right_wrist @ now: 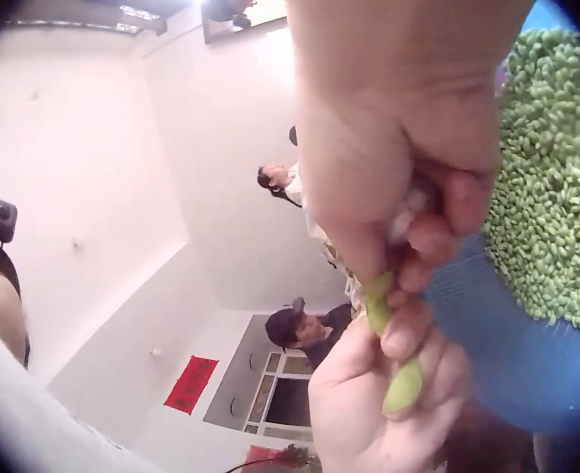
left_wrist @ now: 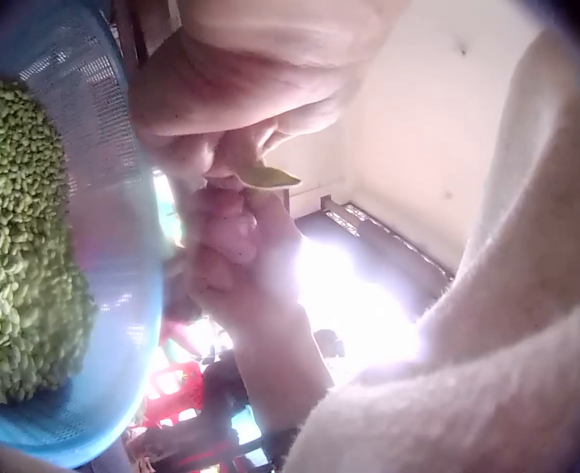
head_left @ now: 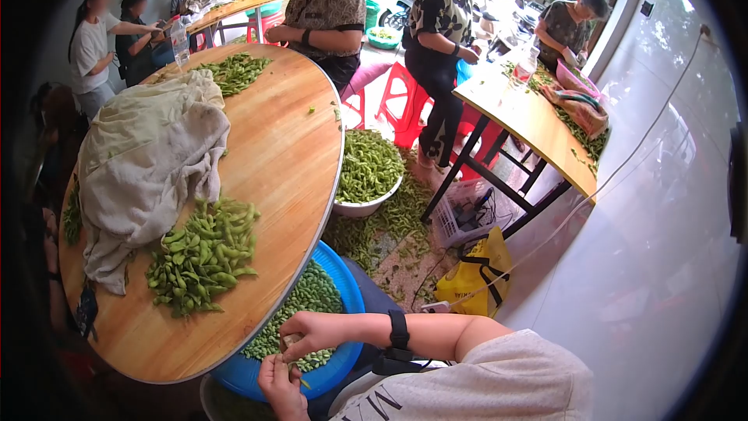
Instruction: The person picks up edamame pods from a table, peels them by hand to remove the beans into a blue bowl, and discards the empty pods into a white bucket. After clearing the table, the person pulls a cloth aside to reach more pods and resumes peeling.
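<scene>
My left hand [head_left: 282, 388] and right hand [head_left: 319, 331] meet over the near side of a blue basket [head_left: 354, 288] heaped with shelled green beans [head_left: 313, 300]. Between them is a green edamame pod [right_wrist: 403, 386], pinched by the fingers of both hands. One of its ends sticks out past the fingers in the left wrist view, where the pod tip [left_wrist: 270, 177] shows pale green. A small pale covering [right_wrist: 408, 215] shows among the curled right fingers. The middle of the pod is hidden behind a left finger.
Left of the basket, a round wooden table [head_left: 269, 140] bears a pile of pods [head_left: 206, 257] and a pale cloth [head_left: 152, 156]. A white bowl of pods [head_left: 366, 206], a yellow bag [head_left: 475, 273] and scattered pods lie beyond. Several people work around other tables.
</scene>
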The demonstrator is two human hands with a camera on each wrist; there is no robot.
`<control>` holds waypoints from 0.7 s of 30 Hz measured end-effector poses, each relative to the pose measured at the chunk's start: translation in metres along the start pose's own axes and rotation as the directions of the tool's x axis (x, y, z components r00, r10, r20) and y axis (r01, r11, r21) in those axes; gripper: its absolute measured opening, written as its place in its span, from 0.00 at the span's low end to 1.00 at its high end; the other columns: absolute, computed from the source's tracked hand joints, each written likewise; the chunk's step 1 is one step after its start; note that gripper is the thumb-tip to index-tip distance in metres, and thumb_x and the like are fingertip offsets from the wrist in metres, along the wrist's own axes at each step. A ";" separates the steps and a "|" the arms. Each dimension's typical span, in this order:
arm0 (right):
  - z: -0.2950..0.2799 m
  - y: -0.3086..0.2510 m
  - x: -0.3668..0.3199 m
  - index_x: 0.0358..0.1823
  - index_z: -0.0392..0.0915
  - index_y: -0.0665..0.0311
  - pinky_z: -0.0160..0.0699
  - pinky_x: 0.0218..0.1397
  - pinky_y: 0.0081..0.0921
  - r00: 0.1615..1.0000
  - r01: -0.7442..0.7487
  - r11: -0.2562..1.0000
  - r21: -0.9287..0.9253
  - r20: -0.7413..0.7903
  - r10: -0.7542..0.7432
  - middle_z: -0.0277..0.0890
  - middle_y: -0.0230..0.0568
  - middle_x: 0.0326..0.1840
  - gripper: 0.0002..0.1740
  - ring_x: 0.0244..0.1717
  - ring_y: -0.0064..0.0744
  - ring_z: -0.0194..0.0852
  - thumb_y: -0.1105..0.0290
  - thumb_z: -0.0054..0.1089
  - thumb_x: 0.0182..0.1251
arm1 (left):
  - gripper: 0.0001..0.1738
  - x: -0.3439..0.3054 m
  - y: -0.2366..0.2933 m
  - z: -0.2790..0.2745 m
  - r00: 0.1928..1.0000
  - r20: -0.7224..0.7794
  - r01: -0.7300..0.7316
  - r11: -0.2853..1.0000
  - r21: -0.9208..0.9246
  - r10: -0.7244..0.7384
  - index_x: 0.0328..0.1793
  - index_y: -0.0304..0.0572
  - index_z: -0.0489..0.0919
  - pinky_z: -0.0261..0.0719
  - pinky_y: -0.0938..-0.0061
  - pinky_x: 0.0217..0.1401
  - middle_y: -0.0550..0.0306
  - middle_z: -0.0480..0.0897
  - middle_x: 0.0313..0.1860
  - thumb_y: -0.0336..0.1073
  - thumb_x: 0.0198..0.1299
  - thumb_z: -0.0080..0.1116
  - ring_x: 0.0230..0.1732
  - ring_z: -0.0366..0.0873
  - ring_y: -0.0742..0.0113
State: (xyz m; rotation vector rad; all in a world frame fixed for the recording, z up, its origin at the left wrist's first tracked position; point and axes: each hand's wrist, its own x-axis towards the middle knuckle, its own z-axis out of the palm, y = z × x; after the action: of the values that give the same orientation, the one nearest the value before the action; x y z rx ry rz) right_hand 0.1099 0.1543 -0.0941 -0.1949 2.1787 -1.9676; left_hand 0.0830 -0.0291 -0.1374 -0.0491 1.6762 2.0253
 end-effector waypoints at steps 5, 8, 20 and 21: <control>0.000 0.020 0.000 0.33 0.75 0.70 0.67 0.27 0.26 0.970 -0.208 0.847 0.488 -0.007 0.243 0.73 0.36 0.22 0.13 0.24 0.26 0.68 0.65 0.56 0.57 | 0.10 0.002 0.008 -0.002 0.996 0.071 0.055 0.999 0.002 -0.055 0.29 0.40 0.70 0.50 0.88 0.08 0.61 0.70 0.16 0.34 0.63 0.47 0.09 0.59 0.81; 0.012 0.060 0.005 0.23 0.73 0.67 0.65 0.22 0.20 0.925 0.093 0.973 -0.213 -0.344 -0.164 0.71 0.33 0.20 0.13 0.19 0.22 0.65 0.63 0.58 0.54 | 0.10 0.000 0.018 0.006 0.998 0.001 0.055 0.998 0.043 -0.055 0.29 0.40 0.70 0.53 0.87 0.08 0.61 0.71 0.16 0.34 0.63 0.46 0.09 0.60 0.80; 0.014 0.029 0.008 0.22 0.72 0.71 0.68 0.25 0.24 0.950 -0.187 0.965 0.183 -0.215 0.225 0.71 0.35 0.18 0.09 0.22 0.23 0.67 0.70 0.55 0.47 | 0.05 0.005 0.011 0.015 0.989 0.109 -0.127 0.950 0.284 0.099 0.37 0.31 0.68 0.65 0.84 0.16 0.55 0.75 0.19 0.26 0.59 0.50 0.15 0.72 0.75; 0.018 0.027 0.007 0.22 0.71 0.71 0.67 0.25 0.24 0.948 -0.184 0.966 0.182 -0.227 0.224 0.70 0.34 0.18 0.09 0.22 0.21 0.66 0.70 0.55 0.48 | 0.05 0.004 0.013 0.015 0.987 0.117 -0.142 0.942 0.304 0.111 0.37 0.31 0.68 0.66 0.84 0.16 0.55 0.75 0.19 0.26 0.59 0.50 0.15 0.72 0.75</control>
State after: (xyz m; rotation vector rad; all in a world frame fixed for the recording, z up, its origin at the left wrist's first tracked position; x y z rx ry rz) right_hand 0.1080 0.1385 -0.1230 0.3047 2.0655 -2.1257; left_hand 0.0787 -0.0156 -0.1231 0.2701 1.9578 1.7929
